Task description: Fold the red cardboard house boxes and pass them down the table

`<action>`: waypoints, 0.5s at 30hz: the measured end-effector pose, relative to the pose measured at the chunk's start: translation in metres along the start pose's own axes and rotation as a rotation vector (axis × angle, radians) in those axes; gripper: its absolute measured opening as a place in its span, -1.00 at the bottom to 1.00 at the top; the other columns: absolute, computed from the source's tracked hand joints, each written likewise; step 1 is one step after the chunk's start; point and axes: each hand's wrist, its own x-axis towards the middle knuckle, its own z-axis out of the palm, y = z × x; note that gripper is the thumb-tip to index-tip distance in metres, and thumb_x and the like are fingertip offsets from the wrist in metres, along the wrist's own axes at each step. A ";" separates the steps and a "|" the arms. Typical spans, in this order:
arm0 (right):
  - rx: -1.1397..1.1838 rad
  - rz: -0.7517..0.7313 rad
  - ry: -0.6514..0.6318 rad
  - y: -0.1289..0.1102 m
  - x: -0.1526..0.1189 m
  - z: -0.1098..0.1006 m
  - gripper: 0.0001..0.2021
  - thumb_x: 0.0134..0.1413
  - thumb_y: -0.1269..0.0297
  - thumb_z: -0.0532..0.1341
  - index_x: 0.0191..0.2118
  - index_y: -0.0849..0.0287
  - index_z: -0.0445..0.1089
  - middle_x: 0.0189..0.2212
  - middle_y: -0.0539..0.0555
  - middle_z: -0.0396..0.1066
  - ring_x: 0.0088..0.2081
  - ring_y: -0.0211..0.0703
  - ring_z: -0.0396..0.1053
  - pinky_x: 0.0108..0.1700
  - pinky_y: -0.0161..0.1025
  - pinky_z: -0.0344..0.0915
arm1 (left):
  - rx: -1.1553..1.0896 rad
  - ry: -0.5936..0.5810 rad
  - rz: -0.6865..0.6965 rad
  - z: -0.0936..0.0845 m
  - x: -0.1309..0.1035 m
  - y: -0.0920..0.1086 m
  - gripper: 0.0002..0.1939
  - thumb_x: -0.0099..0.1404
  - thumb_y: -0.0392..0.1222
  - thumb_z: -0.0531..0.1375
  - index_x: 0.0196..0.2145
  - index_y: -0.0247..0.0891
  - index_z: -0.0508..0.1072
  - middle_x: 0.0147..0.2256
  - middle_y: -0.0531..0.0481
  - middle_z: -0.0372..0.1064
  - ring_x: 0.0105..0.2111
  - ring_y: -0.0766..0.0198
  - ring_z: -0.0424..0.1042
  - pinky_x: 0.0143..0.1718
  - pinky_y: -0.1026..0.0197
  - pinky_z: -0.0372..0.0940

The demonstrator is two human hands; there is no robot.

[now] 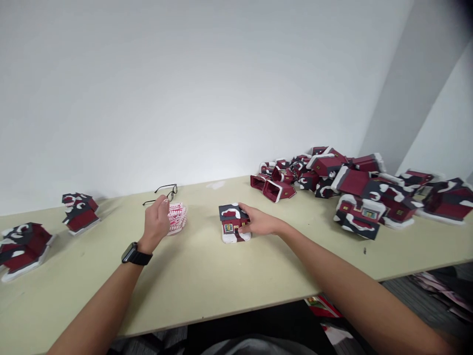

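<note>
Right hand (258, 222) steadies small house (230, 235), upright on table (207, 276); grip part-open, fingers at roof, thumb on front. Left hand (157, 219) curled beside red-and-white bundle (178, 217); cannot tell whether that grip has anything. Judgement: positioning step; moving the house calls for firm side contact.

On the left wrist sits a smartwatch (129, 252) with a dark, rounded-square face and a plain black band (142, 257). Both forearms are bare, with no sleeve reaching them, and a bit of grey clothing (254, 346) shows at the bottom edge.
</note>
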 end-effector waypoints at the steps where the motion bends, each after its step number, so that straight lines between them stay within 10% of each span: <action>1: -0.003 0.003 0.013 -0.001 0.000 0.001 -0.44 -0.09 0.40 0.35 0.08 0.16 0.25 -0.02 0.14 0.48 -0.05 0.02 0.46 -0.10 -0.15 0.39 | -0.005 0.003 0.017 0.000 -0.001 0.004 -0.66 0.50 -0.15 -0.06 -0.48 -0.17 0.08 -0.55 0.13 -0.01 -0.53 0.29 0.04 -0.44 0.17 -0.04; 9: 0.059 0.013 0.140 -0.001 0.003 0.008 -0.27 -0.11 0.36 0.43 0.23 0.18 0.24 0.09 0.19 0.47 0.02 0.03 0.46 0.04 -0.08 0.38 | 0.134 -0.272 0.126 0.016 -0.021 0.046 -0.68 0.55 0.05 0.01 -0.21 -0.20 0.39 -0.48 0.09 0.38 -0.51 0.28 0.32 -0.42 0.23 0.14; 15: 0.067 -0.036 0.165 0.007 0.007 0.010 -0.31 -0.14 0.30 0.46 0.16 0.17 0.27 -0.02 0.13 0.51 -0.09 -0.02 0.48 -0.04 -0.11 0.40 | 0.060 -0.467 0.285 0.042 -0.040 0.049 -0.64 0.56 0.03 0.04 0.00 -0.19 0.55 -0.04 -0.10 0.60 -0.10 0.12 0.57 -0.09 0.15 0.38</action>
